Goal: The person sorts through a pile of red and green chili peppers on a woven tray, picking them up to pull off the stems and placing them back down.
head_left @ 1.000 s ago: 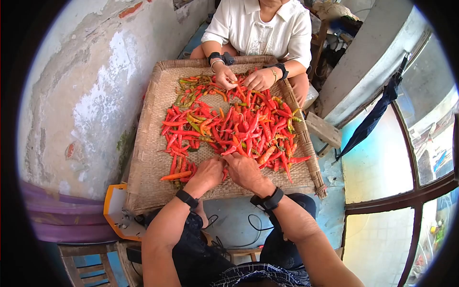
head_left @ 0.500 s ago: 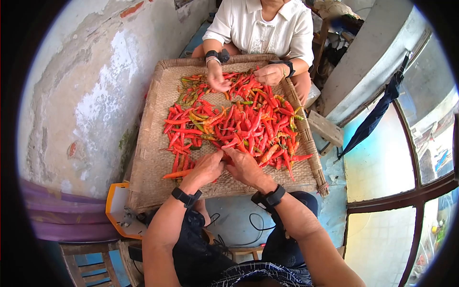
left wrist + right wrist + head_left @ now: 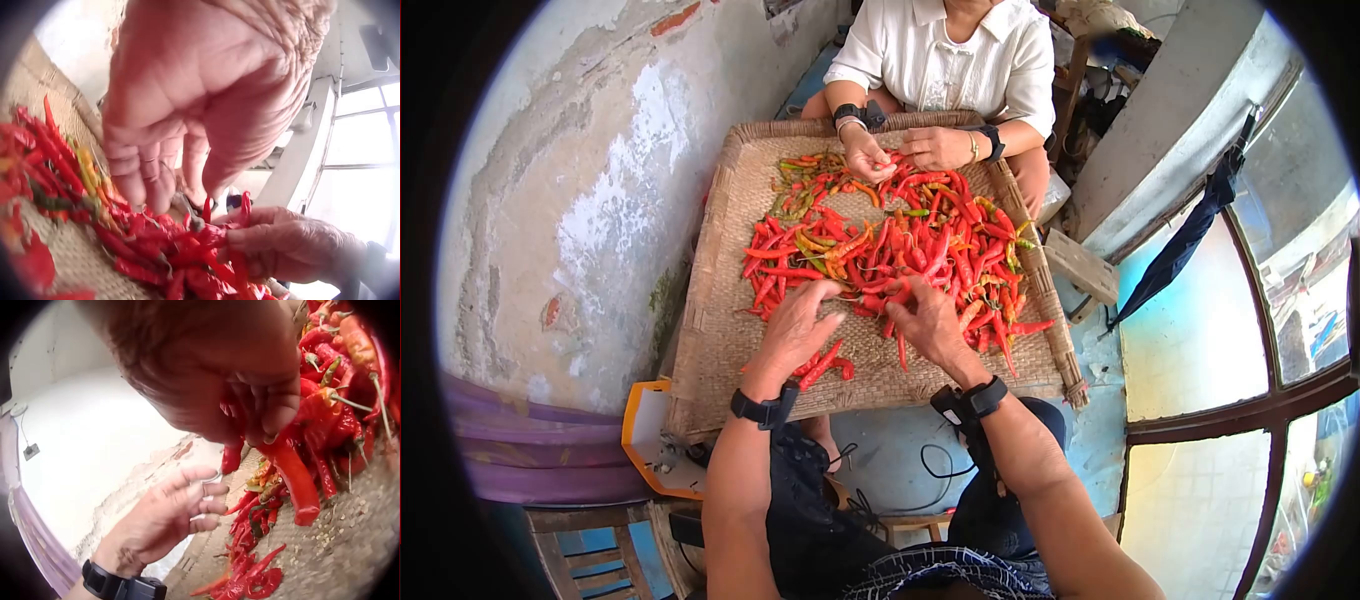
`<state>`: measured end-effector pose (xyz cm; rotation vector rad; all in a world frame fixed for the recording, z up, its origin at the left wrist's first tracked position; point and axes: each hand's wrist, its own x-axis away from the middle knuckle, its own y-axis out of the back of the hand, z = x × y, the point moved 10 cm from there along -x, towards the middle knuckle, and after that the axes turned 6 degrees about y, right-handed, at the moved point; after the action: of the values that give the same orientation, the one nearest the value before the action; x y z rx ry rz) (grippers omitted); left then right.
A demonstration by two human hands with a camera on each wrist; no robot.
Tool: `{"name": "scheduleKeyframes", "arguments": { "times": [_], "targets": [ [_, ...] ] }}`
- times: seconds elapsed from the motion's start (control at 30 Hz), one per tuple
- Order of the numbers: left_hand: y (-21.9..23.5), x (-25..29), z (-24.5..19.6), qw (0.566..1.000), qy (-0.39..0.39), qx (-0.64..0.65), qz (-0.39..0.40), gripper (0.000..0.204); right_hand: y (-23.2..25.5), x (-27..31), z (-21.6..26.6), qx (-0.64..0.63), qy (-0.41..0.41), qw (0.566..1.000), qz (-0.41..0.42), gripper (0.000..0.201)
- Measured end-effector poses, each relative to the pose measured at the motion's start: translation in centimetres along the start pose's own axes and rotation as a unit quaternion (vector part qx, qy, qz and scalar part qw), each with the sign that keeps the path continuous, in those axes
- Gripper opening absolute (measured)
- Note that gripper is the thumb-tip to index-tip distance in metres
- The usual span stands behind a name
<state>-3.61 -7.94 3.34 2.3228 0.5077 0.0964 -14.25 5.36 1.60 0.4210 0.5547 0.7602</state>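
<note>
My left hand is over the near left of the chili pile, its fingers loosely bent and the thumb apart. In the right wrist view its fingertips are right by the thin stem of a red chili. My right hand grips red chilies between curled fingers and thumb; a broad, blunt end sticks out below and another red end shows to the left. Under both hands spreads a heap of red chilies, with some orange and green ones. A few loose red chilies lie between my wrists.
A square woven tray with a raised rim carries the chilies. Across it a person in a white shirt handles chilies with both hands. A peeling wall stands left; a folded umbrella and a wooden stool are right.
My two hands were together at the near edge of the pile and have parted. The left moved up and left with its fingers loosening; the right shifted slightly right, still holding red chilies.
</note>
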Motion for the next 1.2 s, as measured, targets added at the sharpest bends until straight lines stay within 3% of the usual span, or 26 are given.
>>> {"name": "scheduleKeyframes", "arguments": {
  "times": [0.03, 0.07, 0.1, 0.13, 0.17, 0.23, 0.3, 0.43, 0.47, 0.53, 0.67, 0.83, 0.97, 1.03, 1.2],
  "targets": [
    [0.8, 0.5, 0.5, 1.000, 0.000, -0.001, -0.001, 0.038, 1.3, -0.2, -0.5, -0.029, -0.010, 0.997, -0.066, 0.040],
    [0.7, 1.4, 1.7, 0.991, 0.032, -0.130, 0.022, 0.046, 2.6, -0.2, 0.5, -0.048, -0.069, 0.993, -0.079, 0.037],
    [0.6, 2.3, 3.1, 0.963, 0.063, -0.257, 0.045, 0.054, 2.6, -0.4, 0.2, -0.048, -0.069, 0.993, -0.078, 0.037],
    [0.4, 2.8, 4.4, 0.960, 0.085, -0.260, 0.060, 0.068, 3.8, -0.5, 0.4, -0.044, -0.037, 0.989, -0.138, 0.039],
    [0.0, 2.7, 5.0, 0.960, 0.085, -0.260, 0.060, 0.068, 5.1, -0.3, 0.6, -0.040, -0.004, 0.980, -0.197, 0.041],
    [-1.5, 3.1, 7.2, 0.941, 0.150, -0.271, 0.139, 0.071, 5.2, -0.3, 0.6, -0.016, 0.013, 0.982, -0.188, 0.042],
    [-2.1, 2.9, 7.3, 0.935, 0.149, -0.288, 0.145, 0.070, 3.8, -0.6, 1.2, 0.032, 0.050, 0.991, -0.119, 0.044],
    [-2.5, 2.5, 6.4, 0.931, 0.138, -0.293, 0.165, 0.061, 2.2, -0.4, 2.5, 0.003, 0.059, 0.996, -0.072, 0.040],
    [-2.8, 2.5, 6.8, 0.931, 0.140, -0.293, 0.166, 0.061, 2.5, -0.3, 3.4, 0.020, 0.101, 0.990, -0.097, 0.035],
    [-3.6, 2.0, 6.2, 0.954, 0.078, -0.243, 0.155, 0.051, 1.9, -0.2, 3.1, 0.017, 0.094, 0.993, -0.073, 0.032],
    [-5.0, 1.8, 5.8, 0.941, 0.113, -0.267, 0.175, 0.042, 0.6, 0.0, 3.1, 0.013, 0.099, 0.995, -0.023, 0.024],
    [-5.0, 1.5, 4.6, 0.958, 0.081, -0.241, 0.133, 0.031, -0.4, 0.2, 3.0, 0.017, 0.091, 0.995, 0.023, 0.023],
    [-3.8, 1.7, 4.3, 0.962, 0.087, -0.209, 0.153, 0.026, -0.7, 0.4, 2.9, 0.009, 0.101, 0.994, 0.036, 0.023],
    [-2.3, 1.6, 4.0, 0.986, 0.041, -0.130, 0.093, 0.019, -0.6, 0.4, 2.9, 0.011, 0.103, 0.994, 0.036, 0.023],
    [0.3, 1.9, 4.0, 0.992, 0.033, -0.118, 0.041, 0.013, -0.9, 0.5, 2.5, 0.018, 0.091, 0.994, 0.050, 0.023]
  ]
}}
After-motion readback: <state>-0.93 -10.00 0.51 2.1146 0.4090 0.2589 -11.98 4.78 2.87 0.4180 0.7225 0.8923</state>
